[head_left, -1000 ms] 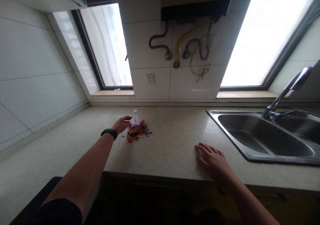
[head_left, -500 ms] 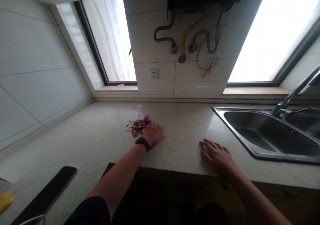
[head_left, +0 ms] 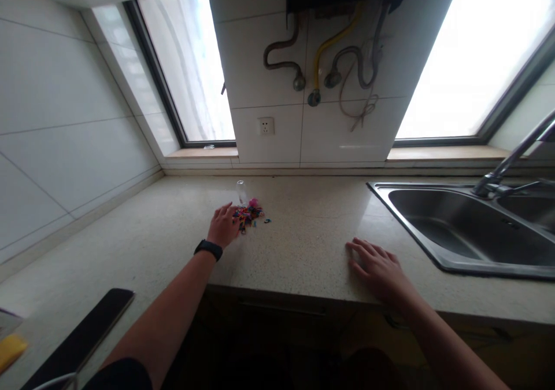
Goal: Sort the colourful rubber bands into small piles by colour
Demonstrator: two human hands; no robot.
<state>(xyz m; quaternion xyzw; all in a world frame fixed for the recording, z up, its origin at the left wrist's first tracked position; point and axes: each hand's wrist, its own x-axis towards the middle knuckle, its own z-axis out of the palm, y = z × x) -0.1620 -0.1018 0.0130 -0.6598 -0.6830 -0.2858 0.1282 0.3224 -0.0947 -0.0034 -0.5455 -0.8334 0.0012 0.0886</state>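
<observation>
A pile of small multicoloured pieces [head_left: 248,216], too small to name for certain, lies on the pale speckled countertop [head_left: 299,234]. Against the pile's left side rests my left hand [head_left: 222,227], palm down with fingers extended and gripping nothing; some pieces may be hidden by it. A clear bottle or glass [head_left: 241,191] stands just behind the pile, with a pink item [head_left: 254,203] near it. Well to the right, my right hand [head_left: 376,265] lies palm down near the counter's front edge, fingers apart and holding nothing.
A steel sink [head_left: 437,265] with a chrome faucet [head_left: 494,184] is set into the counter at right. At the lower left lie a long dark flat object [head_left: 87,332] and something yellow [head_left: 12,349]. Pipes [head_left: 281,64] hang on the tiled wall.
My left hand has moved from the pile's right side round to its left. The pile looks more compact, its left strays pushed rightward. My right hand has stayed put.
</observation>
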